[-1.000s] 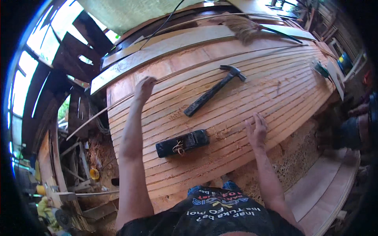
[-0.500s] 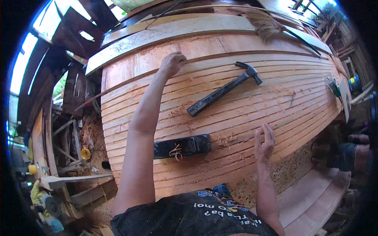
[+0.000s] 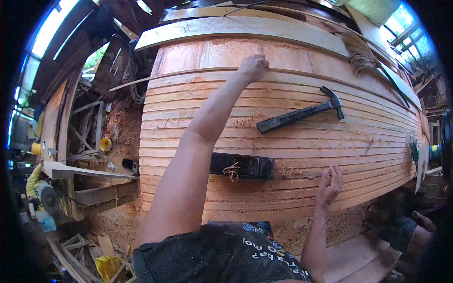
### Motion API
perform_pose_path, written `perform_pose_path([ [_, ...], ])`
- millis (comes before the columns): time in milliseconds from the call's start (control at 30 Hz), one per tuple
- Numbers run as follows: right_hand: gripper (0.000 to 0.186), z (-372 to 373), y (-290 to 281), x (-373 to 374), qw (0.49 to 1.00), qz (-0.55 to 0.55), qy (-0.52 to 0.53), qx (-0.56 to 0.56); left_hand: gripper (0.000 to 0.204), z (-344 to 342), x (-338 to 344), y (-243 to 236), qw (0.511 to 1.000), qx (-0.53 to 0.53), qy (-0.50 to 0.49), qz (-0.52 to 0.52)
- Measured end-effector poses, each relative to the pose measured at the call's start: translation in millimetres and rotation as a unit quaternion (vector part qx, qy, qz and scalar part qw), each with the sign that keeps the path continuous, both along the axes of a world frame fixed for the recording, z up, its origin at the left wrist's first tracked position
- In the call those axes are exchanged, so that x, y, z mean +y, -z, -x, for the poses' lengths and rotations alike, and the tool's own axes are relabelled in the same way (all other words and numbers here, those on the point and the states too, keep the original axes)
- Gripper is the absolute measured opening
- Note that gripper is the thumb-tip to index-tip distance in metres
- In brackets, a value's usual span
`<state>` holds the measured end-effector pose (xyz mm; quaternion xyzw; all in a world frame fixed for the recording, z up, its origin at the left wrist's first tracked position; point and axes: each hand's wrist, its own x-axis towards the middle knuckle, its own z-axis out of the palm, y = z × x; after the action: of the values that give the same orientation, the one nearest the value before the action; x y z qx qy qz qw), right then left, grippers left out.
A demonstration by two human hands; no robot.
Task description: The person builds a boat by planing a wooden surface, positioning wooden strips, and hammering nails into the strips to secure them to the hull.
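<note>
Your left hand [image 3: 255, 67] has slid right along the thin wood strip [image 3: 198, 70], fingers curled; can't tell if it grips. Right hand [image 3: 329, 189]: open, empty, over the slatted panel [image 3: 306, 142]. Strip lies toward panel's far side; likely light, springy, splintery, so hold both edges. Shirt [image 3: 198, 259] has lettering; none visible on strip.

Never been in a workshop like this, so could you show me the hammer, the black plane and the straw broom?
hammer [image 3: 302, 114]: head view, on its dark handle
black plane [image 3: 249, 165]: head view, on its top face
straw broom [image 3: 361, 54]: head view, on its bristles
</note>
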<state>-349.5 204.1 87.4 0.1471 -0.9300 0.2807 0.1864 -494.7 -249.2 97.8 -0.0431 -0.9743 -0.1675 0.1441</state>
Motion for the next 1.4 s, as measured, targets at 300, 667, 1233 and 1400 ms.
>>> perform_pose_path([
  [300,0.036,3,14,5,1.0,0.021,-0.017,0.015,0.044,-47,17,10,0.988,-0.034,-0.134,0.072],
  [667,0.037,6,-3,-12,0.999,0.019,-0.027,0.025,0.059,-93,-25,-3,0.975,-0.121,-0.159,0.092],
  [1233,0.069,141,5,-329,0.933,-0.323,-0.12,-0.109,0.062,-98,-57,10,0.994,-0.103,0.005,0.042],
  [1400,0.071,151,-3,-325,0.932,-0.311,-0.137,-0.128,0.05,-183,-131,17,0.989,-0.003,-0.132,0.065],
])
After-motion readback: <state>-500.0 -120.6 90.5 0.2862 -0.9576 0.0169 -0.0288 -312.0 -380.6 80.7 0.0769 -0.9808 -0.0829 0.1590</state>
